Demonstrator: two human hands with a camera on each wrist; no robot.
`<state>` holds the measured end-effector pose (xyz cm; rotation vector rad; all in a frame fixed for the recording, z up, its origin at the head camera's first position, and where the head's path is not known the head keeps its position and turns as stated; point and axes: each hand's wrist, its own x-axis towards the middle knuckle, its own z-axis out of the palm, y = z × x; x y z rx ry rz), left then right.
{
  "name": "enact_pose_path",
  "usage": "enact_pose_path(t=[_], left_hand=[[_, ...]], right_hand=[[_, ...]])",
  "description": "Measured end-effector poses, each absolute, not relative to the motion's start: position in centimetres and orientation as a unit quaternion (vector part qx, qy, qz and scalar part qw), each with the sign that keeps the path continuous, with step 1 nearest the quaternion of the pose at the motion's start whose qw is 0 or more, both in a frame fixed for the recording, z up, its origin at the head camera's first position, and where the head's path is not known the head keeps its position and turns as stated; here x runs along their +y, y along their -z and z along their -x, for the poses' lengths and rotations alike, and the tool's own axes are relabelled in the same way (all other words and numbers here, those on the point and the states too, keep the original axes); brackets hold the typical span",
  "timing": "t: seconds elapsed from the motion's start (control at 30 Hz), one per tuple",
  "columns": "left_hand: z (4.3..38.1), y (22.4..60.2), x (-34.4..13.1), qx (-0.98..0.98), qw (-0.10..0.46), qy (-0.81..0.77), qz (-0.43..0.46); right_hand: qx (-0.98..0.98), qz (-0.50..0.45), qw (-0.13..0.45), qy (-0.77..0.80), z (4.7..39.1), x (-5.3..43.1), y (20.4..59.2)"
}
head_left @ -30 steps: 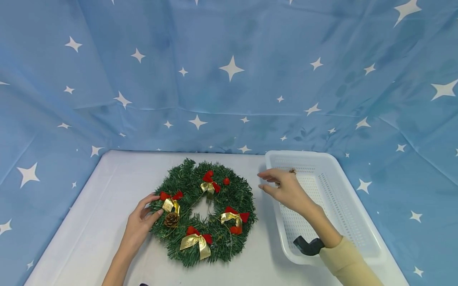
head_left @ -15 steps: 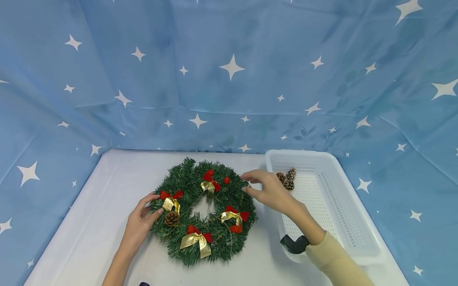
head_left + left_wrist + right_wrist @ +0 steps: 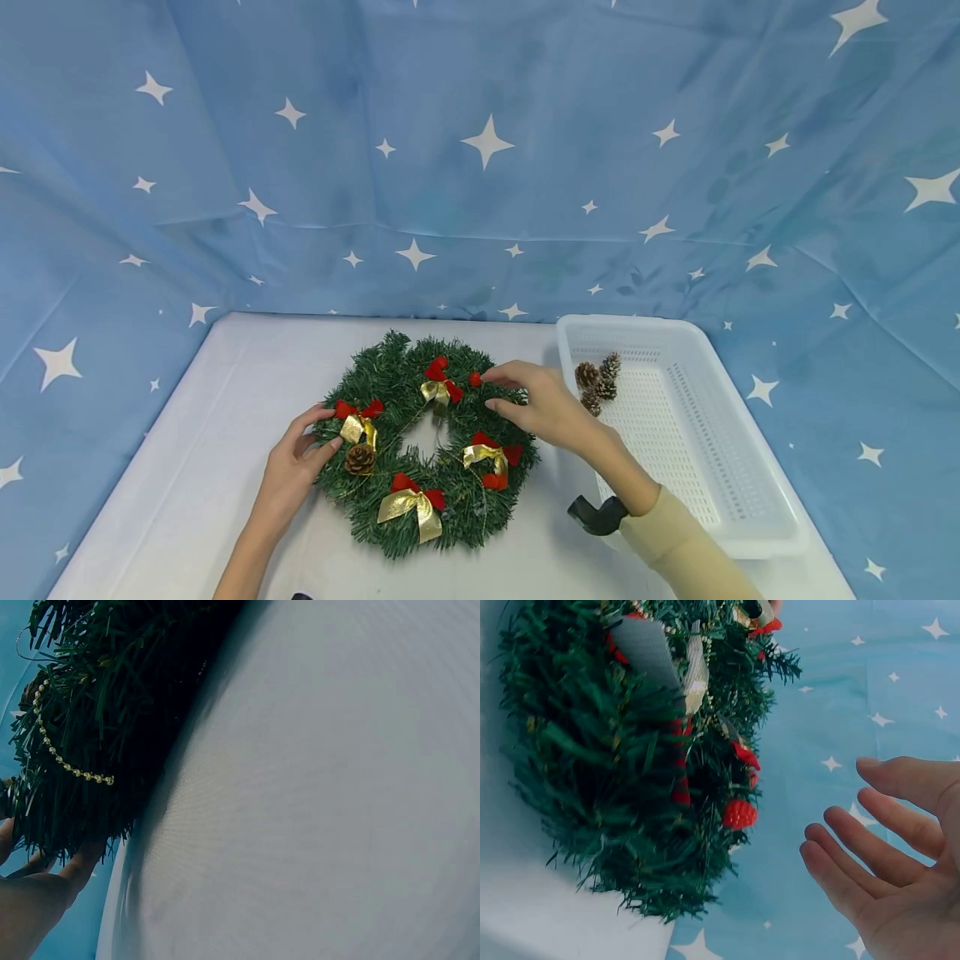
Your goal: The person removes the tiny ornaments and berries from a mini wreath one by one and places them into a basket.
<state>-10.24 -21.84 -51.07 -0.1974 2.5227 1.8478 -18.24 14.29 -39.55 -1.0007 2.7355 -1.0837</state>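
Within right-wrist view only, a gap separates right hand point(image 3: 907, 896) from wreath point(image 3: 592, 787).

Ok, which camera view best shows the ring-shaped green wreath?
The head view: nearly the whole green wreath shows, centre hole and four red-and-gold bows included. The left wrist view has only a shadowed edge with gold beads; the right wrist view, only part, closer.

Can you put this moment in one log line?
left hand: holds wreath by edge | right hand: hovers near red berry, holding nothing | loose pinecones: in white basket
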Motion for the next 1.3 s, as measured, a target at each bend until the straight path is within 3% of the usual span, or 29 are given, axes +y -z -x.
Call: enact_pose_path(t=[0.67, 1.3], left_hand=[[10.3, 51.2, -21.8, 0.812, 0.004, -0.58, 0.069], [10.2, 51.3, -21.7, 0.813, -0.001, -0.578, 0.068]], right_hand=[[0.86, 0.34, 0.073, 0.372, 17.8, 10.9, 40.0], [0.847, 0.404, 0.091, 0.332, 17.5, 6.5, 41.0]])
